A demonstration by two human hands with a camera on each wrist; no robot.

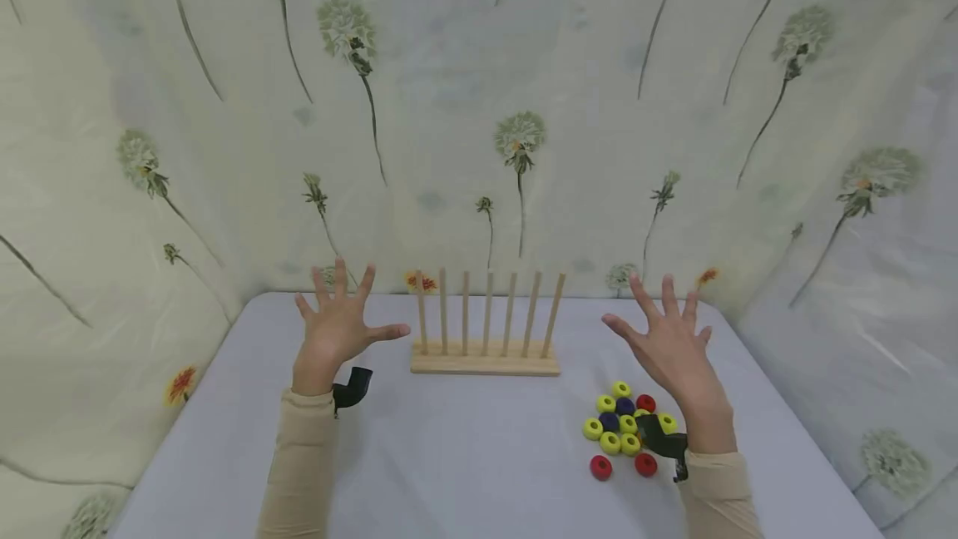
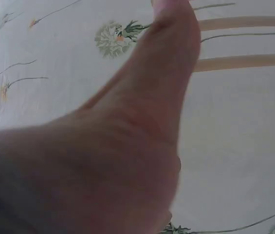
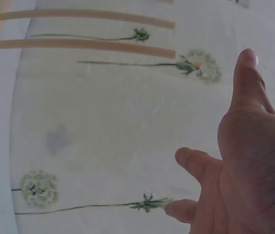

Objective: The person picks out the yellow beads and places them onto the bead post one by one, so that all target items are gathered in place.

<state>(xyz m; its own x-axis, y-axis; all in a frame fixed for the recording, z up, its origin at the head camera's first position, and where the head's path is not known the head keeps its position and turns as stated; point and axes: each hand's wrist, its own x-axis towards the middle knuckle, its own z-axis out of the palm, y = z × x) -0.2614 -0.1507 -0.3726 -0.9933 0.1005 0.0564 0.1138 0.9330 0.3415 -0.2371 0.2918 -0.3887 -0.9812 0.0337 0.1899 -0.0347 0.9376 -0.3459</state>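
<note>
My left hand [image 1: 334,335] is raised to the left of a wooden peg rack [image 1: 485,364], fingers spread and straight, holding nothing. On the other side, my right hand [image 1: 671,348] is held up with spread fingers, also with nothing in it. The rack has a flat base with several thin upright pegs [image 1: 488,314], all bare. Below the right hand lies a loose group of ring beads: yellow beads [image 1: 609,442], dark blue beads [image 1: 609,422] and red beads [image 1: 601,467]. The right wrist and its strap hide some of them. In the right wrist view, the thumb [image 3: 248,80] stands apart from the fingers.
A white table [image 1: 449,456] carries the rack near its far edge and the beads at the right. Behind and beside it hangs a pale cloth [image 1: 434,106] printed with dandelions. Each wrist wears a black camera mount [image 1: 353,388].
</note>
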